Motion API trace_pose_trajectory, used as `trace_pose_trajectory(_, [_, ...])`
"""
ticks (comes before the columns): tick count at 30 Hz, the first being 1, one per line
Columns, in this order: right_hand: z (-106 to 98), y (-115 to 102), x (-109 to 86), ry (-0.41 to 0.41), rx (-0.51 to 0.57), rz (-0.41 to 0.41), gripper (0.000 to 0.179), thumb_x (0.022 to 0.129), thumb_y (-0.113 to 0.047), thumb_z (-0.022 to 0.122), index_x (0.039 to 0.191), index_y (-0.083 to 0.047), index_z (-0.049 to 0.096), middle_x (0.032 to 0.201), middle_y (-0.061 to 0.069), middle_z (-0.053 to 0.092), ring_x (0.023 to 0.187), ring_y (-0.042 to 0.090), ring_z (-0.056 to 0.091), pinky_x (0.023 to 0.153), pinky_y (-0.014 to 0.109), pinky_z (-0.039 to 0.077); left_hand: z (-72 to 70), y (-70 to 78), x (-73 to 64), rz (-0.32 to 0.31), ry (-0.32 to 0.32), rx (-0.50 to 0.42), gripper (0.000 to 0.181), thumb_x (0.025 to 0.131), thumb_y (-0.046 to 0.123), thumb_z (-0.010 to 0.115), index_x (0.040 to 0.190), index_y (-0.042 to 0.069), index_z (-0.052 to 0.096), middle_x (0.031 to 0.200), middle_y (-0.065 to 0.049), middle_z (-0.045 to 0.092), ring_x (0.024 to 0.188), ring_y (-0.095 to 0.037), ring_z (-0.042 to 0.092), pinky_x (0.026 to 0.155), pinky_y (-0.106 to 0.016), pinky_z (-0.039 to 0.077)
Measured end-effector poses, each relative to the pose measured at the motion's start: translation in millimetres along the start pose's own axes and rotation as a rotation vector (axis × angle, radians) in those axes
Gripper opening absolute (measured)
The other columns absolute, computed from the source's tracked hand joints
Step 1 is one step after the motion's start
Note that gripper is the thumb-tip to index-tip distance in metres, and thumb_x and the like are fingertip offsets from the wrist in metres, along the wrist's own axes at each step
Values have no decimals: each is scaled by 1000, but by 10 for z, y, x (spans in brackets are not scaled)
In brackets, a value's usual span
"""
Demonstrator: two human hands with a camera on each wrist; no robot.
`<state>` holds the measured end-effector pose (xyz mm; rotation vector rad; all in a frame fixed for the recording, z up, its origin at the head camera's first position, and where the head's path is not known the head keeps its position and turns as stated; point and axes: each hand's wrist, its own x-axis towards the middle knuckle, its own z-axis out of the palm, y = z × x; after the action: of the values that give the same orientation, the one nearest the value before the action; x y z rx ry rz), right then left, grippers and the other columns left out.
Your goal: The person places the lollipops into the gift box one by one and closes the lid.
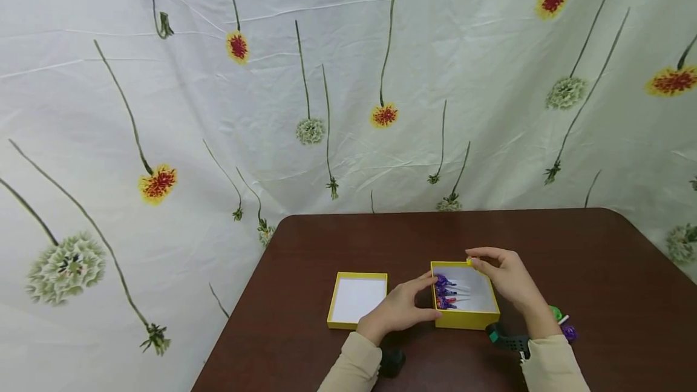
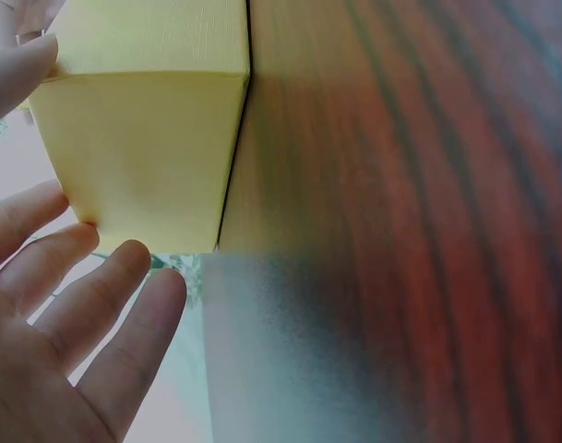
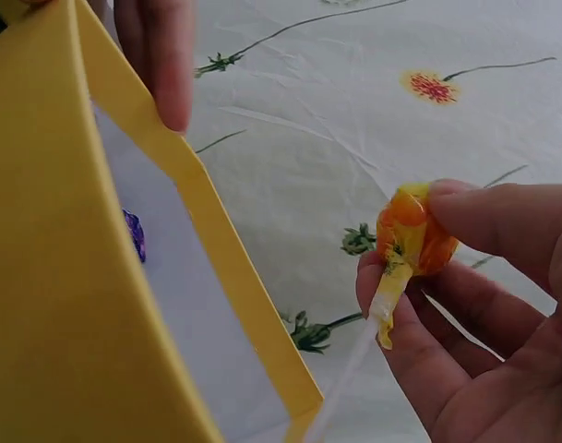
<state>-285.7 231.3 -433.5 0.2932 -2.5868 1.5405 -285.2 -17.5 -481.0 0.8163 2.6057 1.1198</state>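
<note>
A yellow open box (image 1: 467,320) with a white inside stands on the table. Several purple-wrapped lollipops (image 1: 443,302) lie along its left wall, white sticks pointing right. My left hand (image 1: 400,312) is at the box's left side, fingers spread and fairly straight; in the left wrist view its fingertips (image 2: 87,235) touch the yellow wall, with the thumb at another edge. Over the box's far right corner, my right hand (image 1: 509,277) pinches a lollipop in an orange and yellow wrapper (image 3: 414,235) between thumb and fingers. Its white stick (image 3: 345,383) slants down toward the box rim.
Left of the box lies a shallow yellow-edged tray-like lid (image 1: 343,325), white inside. By the right wrist, a green-wrapped lollipop (image 1: 555,313) and a purple one (image 1: 569,333) lie on the dark brown table (image 1: 381,241). A flowered cloth (image 1: 348,156) hangs behind.
</note>
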Motion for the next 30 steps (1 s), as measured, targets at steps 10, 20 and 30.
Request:
trace_pose_trajectory(10, [161,-18,30,-73,-21,38,24,91,-9,72,113,-1,71,113,18,71,99,26,67,82,34,59,-12,-13,13,0,-3,5,71,90,40,72,153,21,44,163,5,33,148,-22,38,118,-45,38])
trace_pose_trajectory(20, [329,-4,75,-133,-69,-15,22,89,-6,73,111,-1,74,107,15,73,92,21,67,76,26,59,-42,-16,9,0,-13,-1,70,91,41,72,153,23,44,163,5,33,148,-23,38,116,-47,39])
trace_pose_trajectory(30, [556,44,89,-182,-35,-17,12,86,1,75,97,2,73,95,12,71,84,21,70,69,28,61,-57,-58,21,34,-19,-13,70,92,38,72,153,20,43,163,3,32,149,-22,37,118,-45,38])
